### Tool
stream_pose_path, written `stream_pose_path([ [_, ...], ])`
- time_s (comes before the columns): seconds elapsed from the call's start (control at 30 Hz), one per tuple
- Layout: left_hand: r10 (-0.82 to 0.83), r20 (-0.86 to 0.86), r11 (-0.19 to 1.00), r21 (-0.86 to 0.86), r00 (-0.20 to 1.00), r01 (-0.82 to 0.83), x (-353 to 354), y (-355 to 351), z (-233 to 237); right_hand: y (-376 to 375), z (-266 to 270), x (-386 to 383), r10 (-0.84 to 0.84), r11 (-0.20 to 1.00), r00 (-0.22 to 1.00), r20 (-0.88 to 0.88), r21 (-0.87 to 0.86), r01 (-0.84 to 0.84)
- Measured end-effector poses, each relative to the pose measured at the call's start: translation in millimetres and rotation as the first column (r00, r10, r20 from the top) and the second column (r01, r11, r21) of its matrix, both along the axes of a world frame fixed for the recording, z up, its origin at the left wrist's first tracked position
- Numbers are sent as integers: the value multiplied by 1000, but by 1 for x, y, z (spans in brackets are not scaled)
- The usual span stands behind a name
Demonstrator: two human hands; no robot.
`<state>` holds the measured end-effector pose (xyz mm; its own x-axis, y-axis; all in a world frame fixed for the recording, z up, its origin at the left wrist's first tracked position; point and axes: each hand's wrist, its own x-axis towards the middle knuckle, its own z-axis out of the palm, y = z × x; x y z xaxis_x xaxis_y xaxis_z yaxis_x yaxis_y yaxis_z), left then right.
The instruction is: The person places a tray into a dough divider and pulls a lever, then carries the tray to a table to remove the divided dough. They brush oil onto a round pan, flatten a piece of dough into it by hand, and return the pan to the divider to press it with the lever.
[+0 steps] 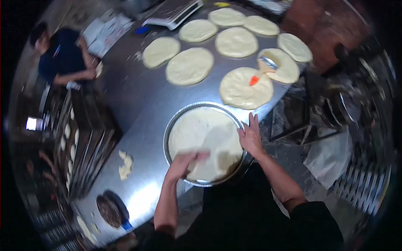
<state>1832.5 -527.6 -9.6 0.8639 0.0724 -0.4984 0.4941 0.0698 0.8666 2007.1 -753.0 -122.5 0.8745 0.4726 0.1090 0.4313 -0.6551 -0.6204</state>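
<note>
A round metal pan point(168, 157) stands at the near edge of the steel table, with a pale layer of dough point(201, 125) covering its bottom. Over the near left part of that layer is my left hand point(187, 163), blurred by motion, its fingers pointing right. My right hand point(251, 136) rests on the pan's right rim with fingers stretched out and apart. Just beyond the pan lies a flat dough round point(240, 94), and a brush point(264, 69) with an orange-tipped handle lies across it and the neighbouring round.
Several more dough rounds point(189, 66) lie across the steel table point(142, 100). A scale point(173, 12) stands at the far edge. Dough scraps point(125, 165) and a dark brush point(109, 210) lie at the left. Another person point(65, 56) works beyond racked trays point(83, 142).
</note>
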Motion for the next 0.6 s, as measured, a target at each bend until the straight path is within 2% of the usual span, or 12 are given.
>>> stream_pose_path([
  [0.07, -368, -48, 883, -330, 929, 333, -59, 13, -7, -28, -6, -19, -100, 994, 995, -26, 38, 101],
  [0.1, -371, -126, 844, -458, 920, 277, -91, 7, -18, -47, -11, -35, -177, 983, 982, -58, 35, 180],
  [0.17, -481, -315, 854, -381, 818, 355, -136, -5, -48, -87, -11, -68, -296, 947, 893, -339, 17, 320],
  [0.2, -497, -378, 862, -321, 781, 393, -150, -19, -55, -103, 3, -79, -369, 922, 877, -308, -4, 386],
  [0.23, -356, -414, 872, -470, 838, 138, -172, -23, -79, -113, 21, -96, -467, 851, 784, -409, 35, 524],
  [0.27, -205, -344, 876, -482, 916, 15, -173, -34, -74, -118, 32, -110, -523, 764, 684, -509, 77, 641],
  [0.3, -32, -267, 854, -508, 963, -112, -166, -51, -70, -133, 30, -118, -550, 742, 677, -489, 86, 665],
  [0.33, -59, -252, 856, -510, 966, -80, -152, -59, -77, -149, 23, -128, -593, 683, 646, -480, 124, 719],
  [0.4, 57, -148, 577, -802, 987, -153, -102, -85, -93, -179, 18, -139, -647, 594, 600, -470, 183, 784],
  [0.43, 37, -215, 764, -624, 976, -167, -66, -103, -77, -196, 16, -142, -659, 576, 594, -462, 198, 793],
  [0.5, -171, -191, 957, -264, 967, 117, -11, -134, -85, -231, 11, -145, -690, 512, 530, -492, 186, 839],
  [0.6, -277, -171, 941, -249, 945, 231, 56, -198, -113, -292, -6, -144, -810, 366, 423, -405, 214, 906],
])
